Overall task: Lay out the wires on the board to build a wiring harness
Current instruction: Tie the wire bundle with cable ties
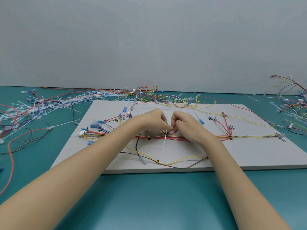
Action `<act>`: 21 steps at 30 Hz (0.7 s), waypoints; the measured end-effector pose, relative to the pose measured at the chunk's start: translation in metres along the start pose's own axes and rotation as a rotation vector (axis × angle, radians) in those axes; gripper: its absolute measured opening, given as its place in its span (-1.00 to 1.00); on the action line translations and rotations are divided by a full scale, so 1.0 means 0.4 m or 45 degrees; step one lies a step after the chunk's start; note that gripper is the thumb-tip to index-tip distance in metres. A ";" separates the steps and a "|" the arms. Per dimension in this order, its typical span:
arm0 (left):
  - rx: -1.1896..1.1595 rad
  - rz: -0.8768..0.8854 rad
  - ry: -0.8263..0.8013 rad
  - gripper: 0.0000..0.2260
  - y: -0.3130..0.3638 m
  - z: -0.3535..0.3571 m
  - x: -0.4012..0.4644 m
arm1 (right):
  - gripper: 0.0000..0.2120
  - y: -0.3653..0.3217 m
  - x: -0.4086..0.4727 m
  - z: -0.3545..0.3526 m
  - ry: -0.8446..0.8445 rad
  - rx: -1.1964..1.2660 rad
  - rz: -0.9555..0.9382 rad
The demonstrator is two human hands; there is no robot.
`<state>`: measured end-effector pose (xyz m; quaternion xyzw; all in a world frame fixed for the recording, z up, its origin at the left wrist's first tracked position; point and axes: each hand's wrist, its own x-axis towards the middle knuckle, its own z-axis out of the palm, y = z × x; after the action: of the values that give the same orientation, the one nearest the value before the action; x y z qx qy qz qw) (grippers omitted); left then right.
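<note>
My left fingertips [168, 128] are pinching the top of a white cable tie [164, 145], thumb and forefinger curled tight around it. My right fingers [174, 125] are curling in from the other side, meeting the left ones at the same spot; I am pinching there too, though whether it is the tie or a red wire under my thumb I cannot tell. My left hand [152, 120] and right hand [186, 125] are sitting knuckles up, almost touching, over the middle of the white board [249, 155].

Just under my fingers the main wire bundle [207, 137] of red, orange, yellow and black is running from nine o'clock to three o'clock across the board. The tie's tail is hanging toward six o'clock, crossing the bundle and ending near a loose yellow wire [182, 159] and a brown wire [186, 167] at the board's near edge.

At nine o'clock a white connector [82, 131] and blue terminals [93, 126] are lying on the board. Beyond the board, from ten to twelve o'clock, spare wires and ties [49, 103] are lying tangled on the teal table [149, 196], with another heap [295, 103] at two o'clock.
</note>
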<state>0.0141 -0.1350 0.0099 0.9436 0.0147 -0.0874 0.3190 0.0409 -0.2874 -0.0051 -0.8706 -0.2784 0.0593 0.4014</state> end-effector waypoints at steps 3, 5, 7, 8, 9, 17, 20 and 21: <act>-0.049 -0.023 0.036 -0.91 -0.002 0.003 -0.001 | -0.71 0.000 0.001 -0.003 0.022 -0.032 -0.029; -0.082 -0.033 0.061 -0.93 0.002 0.004 -0.001 | -0.72 -0.001 0.001 -0.003 0.033 -0.052 -0.047; -0.124 -0.051 0.045 -0.96 0.010 0.001 0.002 | -0.71 -0.001 0.002 -0.003 0.044 -0.061 -0.050; -0.130 -0.053 0.026 -0.96 0.012 0.000 0.001 | -0.71 -0.001 0.003 -0.002 0.047 -0.058 -0.045; -0.127 -0.047 0.006 -0.95 0.014 -0.001 0.001 | -0.71 0.000 0.003 -0.002 0.050 -0.045 -0.038; -0.131 0.079 -0.029 -0.89 -0.001 0.003 -0.013 | -0.74 -0.001 0.001 -0.004 0.050 -0.022 -0.026; -0.145 0.090 -0.019 -0.88 -0.004 0.008 -0.020 | -0.75 0.000 0.000 -0.006 0.045 -0.027 -0.020; -0.147 0.090 -0.013 -0.88 -0.005 0.008 -0.023 | -0.75 0.000 -0.001 -0.006 0.042 -0.019 -0.018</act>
<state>0.0044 -0.1353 0.0077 0.9230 -0.0153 -0.0800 0.3760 0.0412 -0.2892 -0.0033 -0.8724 -0.2781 0.0399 0.3999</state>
